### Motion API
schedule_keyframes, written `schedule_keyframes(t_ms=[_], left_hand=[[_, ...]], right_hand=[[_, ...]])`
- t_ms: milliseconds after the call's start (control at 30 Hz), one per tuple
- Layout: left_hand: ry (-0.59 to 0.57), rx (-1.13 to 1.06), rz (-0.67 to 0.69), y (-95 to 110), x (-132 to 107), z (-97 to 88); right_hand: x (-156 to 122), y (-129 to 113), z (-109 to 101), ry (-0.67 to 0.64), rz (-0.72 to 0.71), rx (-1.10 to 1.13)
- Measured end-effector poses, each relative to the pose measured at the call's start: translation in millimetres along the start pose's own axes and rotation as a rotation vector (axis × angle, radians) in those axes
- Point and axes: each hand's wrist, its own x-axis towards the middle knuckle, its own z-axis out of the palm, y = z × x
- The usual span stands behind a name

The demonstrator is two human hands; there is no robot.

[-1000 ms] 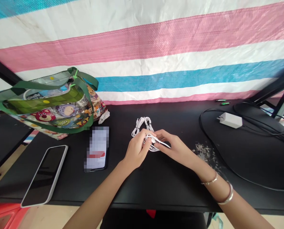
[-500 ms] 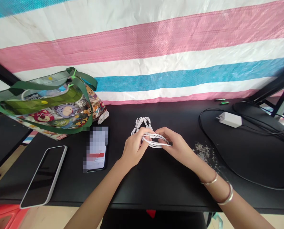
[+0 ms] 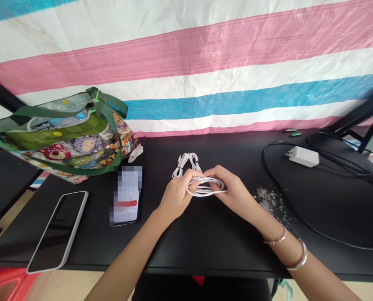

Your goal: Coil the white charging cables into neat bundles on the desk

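While the left hand [image 3: 176, 191] pinches the white loop [image 3: 201, 194] at nine o'clock and the right hand [image 3: 232, 186] pinches it at three, it runs longways between them, neither hand nearer, with tied cords [image 3: 182, 164] at eleven, closer to the left hand.

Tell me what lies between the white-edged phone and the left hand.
The phone with the lit screen lies there, flat on the black table, as the head view shows; the left hand holds a coiled white cable.

White cable [image 3: 202, 194] forms loops; left hand [image 3: 175, 191] and right hand [image 3: 233, 187] hold it.
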Motion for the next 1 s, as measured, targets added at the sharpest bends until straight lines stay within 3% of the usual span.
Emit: schedule_keyframes(t_ms=[200, 333, 600, 733, 1000], left_hand=[[0.083, -0.016, 0.083, -1, -1, 1.3], [0.130, 0.000, 0.107, 1, -1, 0.9], [0.113, -0.187, -0.143, 9, 0, -1.4], [0.007, -0.336, -0.192, 9, 2, -1.1], [-0.010, -0.528, -0.280, 8, 3, 0.4]], right_hand=[[0, 0, -5, -0.013, 0.165, 0.050], [0, 0, -5, -0.006, 0.163, 0.002], [-1, -5, -4, 0.057, 0.090, 0.043], [-1, -5, -3, 0.042, 0.081, 0.040], [-2, -6, -3, 0.057, 0.021, 0.002]])
